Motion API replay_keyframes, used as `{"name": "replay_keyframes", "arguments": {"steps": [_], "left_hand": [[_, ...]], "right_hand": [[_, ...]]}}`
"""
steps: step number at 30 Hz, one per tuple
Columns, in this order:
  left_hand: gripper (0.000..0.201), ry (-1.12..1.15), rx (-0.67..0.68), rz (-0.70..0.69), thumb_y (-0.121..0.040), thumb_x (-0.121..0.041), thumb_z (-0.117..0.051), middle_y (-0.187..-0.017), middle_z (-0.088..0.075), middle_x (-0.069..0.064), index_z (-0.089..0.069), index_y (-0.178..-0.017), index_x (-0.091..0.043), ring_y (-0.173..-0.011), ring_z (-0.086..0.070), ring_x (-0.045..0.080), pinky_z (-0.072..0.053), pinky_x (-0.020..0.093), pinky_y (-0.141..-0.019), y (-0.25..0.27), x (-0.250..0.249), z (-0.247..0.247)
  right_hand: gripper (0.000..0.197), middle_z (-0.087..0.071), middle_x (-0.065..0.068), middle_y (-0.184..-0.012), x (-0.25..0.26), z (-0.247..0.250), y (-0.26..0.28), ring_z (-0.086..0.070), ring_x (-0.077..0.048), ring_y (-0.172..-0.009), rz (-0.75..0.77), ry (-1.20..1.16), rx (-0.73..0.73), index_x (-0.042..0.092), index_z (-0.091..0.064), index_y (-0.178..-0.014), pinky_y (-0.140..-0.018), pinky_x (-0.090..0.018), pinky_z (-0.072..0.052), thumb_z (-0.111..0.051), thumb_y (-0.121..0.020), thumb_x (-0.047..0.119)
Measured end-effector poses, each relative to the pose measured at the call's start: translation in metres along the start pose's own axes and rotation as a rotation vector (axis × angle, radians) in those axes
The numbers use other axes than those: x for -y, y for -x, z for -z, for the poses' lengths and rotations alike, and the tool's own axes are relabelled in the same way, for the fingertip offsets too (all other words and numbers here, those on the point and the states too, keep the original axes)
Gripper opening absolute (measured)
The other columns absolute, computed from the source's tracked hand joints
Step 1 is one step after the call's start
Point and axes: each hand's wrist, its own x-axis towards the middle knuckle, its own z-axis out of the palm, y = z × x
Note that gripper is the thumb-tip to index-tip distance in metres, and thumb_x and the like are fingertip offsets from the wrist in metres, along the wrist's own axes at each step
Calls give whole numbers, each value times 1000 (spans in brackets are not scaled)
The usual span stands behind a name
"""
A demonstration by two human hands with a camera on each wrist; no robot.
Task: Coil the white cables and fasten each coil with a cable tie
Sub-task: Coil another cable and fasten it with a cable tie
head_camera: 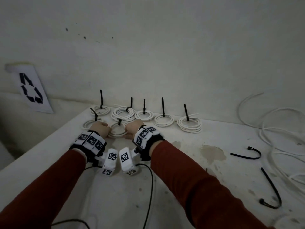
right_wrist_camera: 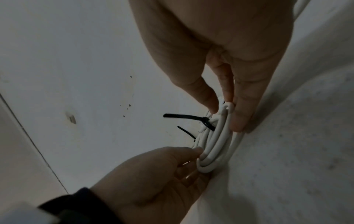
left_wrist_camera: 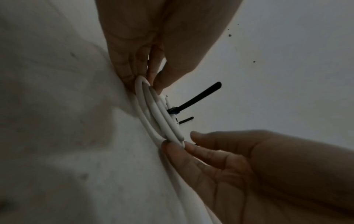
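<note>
A small white cable coil (head_camera: 118, 132) with a black cable tie (head_camera: 119, 121) fastened round its far side sits low on the white table (head_camera: 125, 192). My left hand (head_camera: 103, 129) pinches the coil's left edge and my right hand (head_camera: 132, 129) pinches its right edge. In the left wrist view the left hand (left_wrist_camera: 147, 81) has thumb and fingers on the coil (left_wrist_camera: 159, 118), and the tie's tail (left_wrist_camera: 197, 97) sticks out. The right wrist view shows the right hand (right_wrist_camera: 224, 112) pinching the coil (right_wrist_camera: 216, 144) opposite the left hand (right_wrist_camera: 187, 160).
Several tied coils (head_camera: 164, 120) with upright black tie tails lie in rows just behind and beside the held coil. Loose white cable (head_camera: 280, 129) sprawls at the right. Two loose black ties (head_camera: 247, 154) (head_camera: 272, 190) lie at the right front. A wall stands close behind.
</note>
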Motion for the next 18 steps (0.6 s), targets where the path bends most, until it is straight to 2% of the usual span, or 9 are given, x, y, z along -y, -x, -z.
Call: {"name": "replay_keyframes", "arguments": {"steps": [1, 2, 3, 5, 7, 9, 11, 15, 18], "left_hand": [[28, -65, 8, -13, -88, -12, -60, -112, -63, 20, -62, -114, -3, -106, -57, 34, -42, 32, -89, 1, -2, 1], [12, -131, 18, -31, -89, -13, -59, -96, -64, 15, -66, -95, -7, -96, -57, 31, -41, 31, -84, 2, -4, 1], [16, -179, 23, -51, -89, -13, -58, -77, -58, 8, -59, -73, -12, -83, -54, 28, -38, 29, -79, 2, -6, 0], [35, -236, 21, -70, -89, -16, -58, -64, -45, 2, -42, -58, -17, -74, -47, 23, -35, 26, -73, 2, -9, -3], [26, -279, 37, -89, -89, -21, -58, -80, -56, 11, -50, -66, -12, -85, -52, 25, -36, 27, -74, 10, -15, -4], [21, -355, 35, -139, -91, -27, -55, -110, -60, 19, -60, -94, -7, -105, -55, 32, -39, 30, -80, 19, -22, -7], [35, -387, -26, -232, -91, -25, -54, -124, -57, 22, -60, -115, 0, -115, -52, 36, -40, 36, -91, 28, -29, -15], [27, -382, -82, -423, -90, -28, -54, -115, -62, 14, -66, -105, -10, -106, -56, 34, -43, 37, -88, 51, -49, -43], [38, -463, -83, -423, -88, -43, -50, -125, -55, 19, -65, -107, -14, -112, -52, 38, -42, 43, -96, 75, -67, -64]], "right_hand": [[18, -66, -8, -93, 2, -2, -4, -62, -26, -84, -17, -41, -10, 10, -64, -96, -67, -25, -39, -52, -95, 24], [14, -65, -9, -91, 2, -5, -7, -64, -27, -86, -57, -108, -39, 11, -62, -94, -69, -26, -42, -53, -94, 22], [12, -65, -11, -91, 2, -5, -6, -64, -29, -88, -72, -119, -48, 10, -61, -96, -72, -28, -46, -54, -93, 20], [20, -65, -15, -100, 3, 0, -3, -64, -31, -93, -88, -148, -13, 5, -60, -109, -78, -32, -49, -54, -92, 15], [25, -66, -14, -109, 3, 6, 4, -64, -29, -100, -62, -127, -8, 2, -58, -117, -82, -30, -49, -53, -94, 11], [34, -61, -14, -121, -2, 15, 17, -60, -28, -110, -105, -309, -3, 1, -53, -127, -86, -29, -52, -53, -94, 11], [43, -56, -14, -120, -12, 24, 32, -60, -29, -107, -116, -352, -22, 1, -48, -133, -75, -29, -56, -55, -92, 12], [32, -54, -8, -90, -42, 57, 88, -58, -21, -61, -192, -577, -99, -4, -53, -123, -61, -30, -53, -56, -94, 9], [16, -54, -9, -96, -79, 90, 143, -57, -18, -58, -171, -561, -196, 5, -57, -109, -52, -25, -51, -55, -94, 10]]}}
